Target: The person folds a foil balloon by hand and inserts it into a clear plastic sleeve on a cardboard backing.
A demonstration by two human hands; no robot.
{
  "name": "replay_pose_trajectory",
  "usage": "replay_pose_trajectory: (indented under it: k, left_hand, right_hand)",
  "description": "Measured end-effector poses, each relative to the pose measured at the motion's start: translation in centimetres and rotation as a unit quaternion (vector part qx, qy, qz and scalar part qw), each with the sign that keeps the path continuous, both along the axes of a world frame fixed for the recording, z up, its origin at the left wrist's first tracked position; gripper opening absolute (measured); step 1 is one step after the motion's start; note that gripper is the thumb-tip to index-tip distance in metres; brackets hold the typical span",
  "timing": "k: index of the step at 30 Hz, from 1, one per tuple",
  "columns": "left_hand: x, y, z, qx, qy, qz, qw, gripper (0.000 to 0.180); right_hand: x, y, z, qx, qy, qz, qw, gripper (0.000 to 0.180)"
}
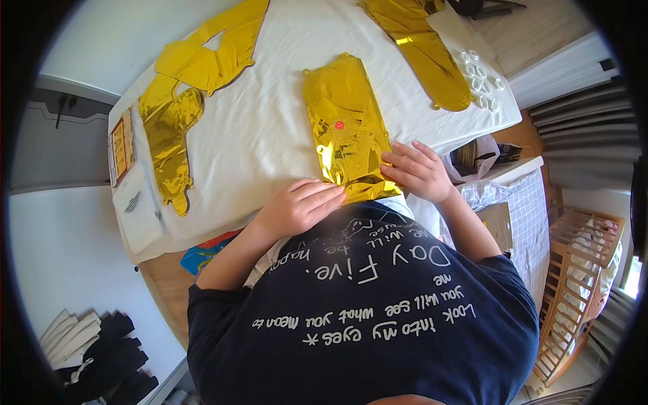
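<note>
A flat gold foil balloon (345,121) with a small round red mark lies on the table's near side, its creased lower end close to my dark shirt. My left hand (307,206) holds this end at its left corner, with the fingers laid together across the foil and the thumb hidden. On the right edge, my right hand (420,172) grips the same balloon. Its fingers rest over the foil, the outermost one is raised, and its thumb cannot be seen.
More flat gold foil balloons, a curved one (172,121) and a long one (432,64), lie left and far right. Several white rings (480,84) sit near the right edge of the white-covered table (250,148). A wooden crib (570,283) stands to the right.
</note>
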State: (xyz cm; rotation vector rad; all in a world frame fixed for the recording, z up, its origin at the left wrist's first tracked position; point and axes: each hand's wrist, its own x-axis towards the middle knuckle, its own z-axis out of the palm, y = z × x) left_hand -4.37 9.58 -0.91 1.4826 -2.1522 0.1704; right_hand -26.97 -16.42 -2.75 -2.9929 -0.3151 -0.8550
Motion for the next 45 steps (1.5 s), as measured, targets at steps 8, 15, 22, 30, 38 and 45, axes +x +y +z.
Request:
replay_pose_trajectory:
  k: [8, 15, 22, 30, 38, 45]
  left_hand:
    - [-0.5, -0.4, 0.9, 0.026, -0.013, 0.080, 0.996, 0.044]
    - [-0.6, -1.3, 0.1, 0.088, -0.054, 0.124, 0.987, 0.054]
    - [-0.5, -1.1, 0.1, 0.111, -0.047, 0.094, 0.988, 0.052]
    - [-0.4, -1.1, 0.1, 0.116, -0.036, 0.080, 0.989, 0.048]
    - [-0.2, -1.1, 0.2, 0.114, -0.048, 0.079, 0.989, 0.047]
    - [0.3, -0.9, 1.7, 0.159, -0.008, 0.130, 0.979, 0.075]
  right_hand:
    - [0.6, -0.1, 1.0, 0.030, 0.002, 0.056, 0.998, 0.036]
    - [0.6, -0.2, 0.0, 0.040, -0.024, 0.070, 0.996, 0.038]
    - [1.0, -1.0, -0.2, -0.004, -0.026, 0.060, 0.998, 0.040]
    - [2.0, -1.3, -0.6, 0.061, -0.009, 0.107, 0.992, 0.039]
    - [1.8, -1.1, -0.4, 0.034, 0.004, 0.083, 0.996, 0.033]
    - [2.1, -1.3, -0.4, 0.032, 0.003, 0.087, 0.996, 0.031]
